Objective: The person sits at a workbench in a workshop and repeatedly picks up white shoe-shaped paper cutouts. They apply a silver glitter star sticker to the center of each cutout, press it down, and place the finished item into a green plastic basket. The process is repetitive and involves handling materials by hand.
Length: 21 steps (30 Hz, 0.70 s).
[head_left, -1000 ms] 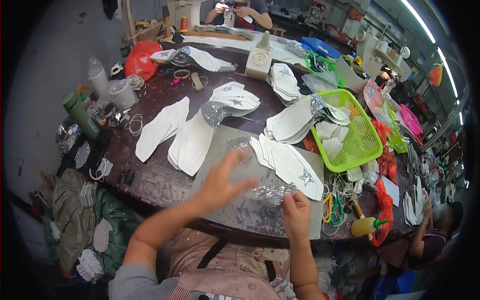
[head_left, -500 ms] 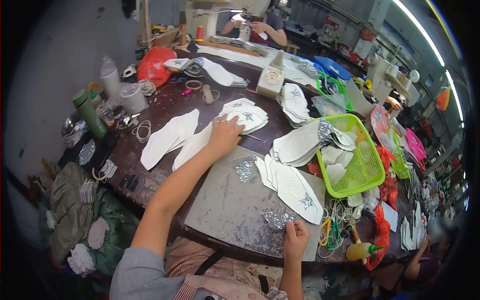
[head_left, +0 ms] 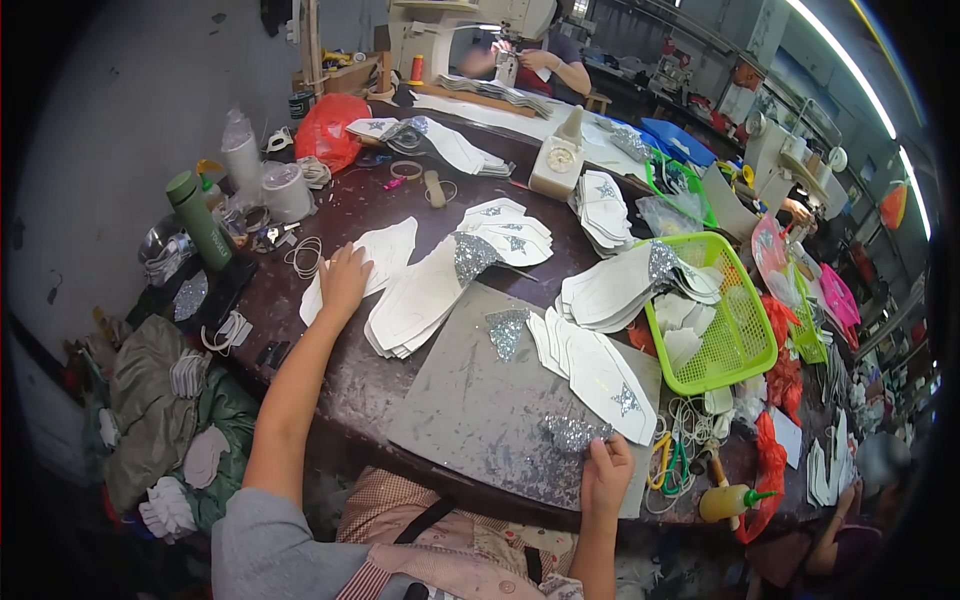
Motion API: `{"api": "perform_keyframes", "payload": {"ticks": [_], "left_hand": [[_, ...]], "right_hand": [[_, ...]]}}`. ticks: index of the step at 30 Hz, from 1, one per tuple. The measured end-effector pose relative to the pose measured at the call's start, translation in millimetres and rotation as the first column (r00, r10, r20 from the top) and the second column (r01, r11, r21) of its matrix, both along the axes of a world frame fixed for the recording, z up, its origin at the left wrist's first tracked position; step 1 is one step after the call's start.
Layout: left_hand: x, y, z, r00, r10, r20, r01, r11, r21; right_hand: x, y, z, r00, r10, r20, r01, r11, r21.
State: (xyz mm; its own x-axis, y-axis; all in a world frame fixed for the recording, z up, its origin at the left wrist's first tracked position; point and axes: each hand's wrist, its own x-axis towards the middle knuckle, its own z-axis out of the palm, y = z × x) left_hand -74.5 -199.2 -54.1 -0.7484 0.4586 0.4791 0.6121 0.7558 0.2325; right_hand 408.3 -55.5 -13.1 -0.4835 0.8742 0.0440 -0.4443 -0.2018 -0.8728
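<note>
My left hand [head_left: 346, 280] lies over the left pile of white cut pieces [head_left: 392, 243], its fingers stretched out on top. Beside that pile, a fanned stack of white pieces [head_left: 415, 300] carries a silver glitter piece at its upper end. My right hand [head_left: 607, 472] is closed in a pinch at the edge of a silver glitter piece [head_left: 574, 433], low over the grey board [head_left: 470, 400]. Another glitter piece [head_left: 507, 333] lies flat on the board. Next to it, white pieces [head_left: 600, 385] overlap in a row, the front one bearing a glitter star.
A green basket [head_left: 765, 350] with white scraps stands right of the board. Scissors [head_left: 676, 462], tangled cord and a yellow glue bottle [head_left: 728, 502] lie near the front right. A green flask [head_left: 200, 222] is at left. A co-worker [head_left: 560, 65] sits at a machine beyond the table.
My left hand has moved left and nearer, from the starred white pieces at centre to the left pile, uncovering the glitter piece on the middle stack. My right hand stays by its glitter piece.
</note>
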Motion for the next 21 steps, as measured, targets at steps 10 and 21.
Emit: {"api": "perform_keyframes", "payload": {"ticks": [10,21], "left_hand": [[12,1,8,0.992,-0.088,-0.088,0.096,0.991,0.091],[35,-30,71,0.838,-0.512,0.187,0.138,0.53,0.837]], "right_hand": [[3,3,-5,1.0,0.017,-0.001,-0.017,0.999,-0.032],[13,-3,-7,0.989,0.068,-0.132,-0.072,0.997,-0.026]]}}
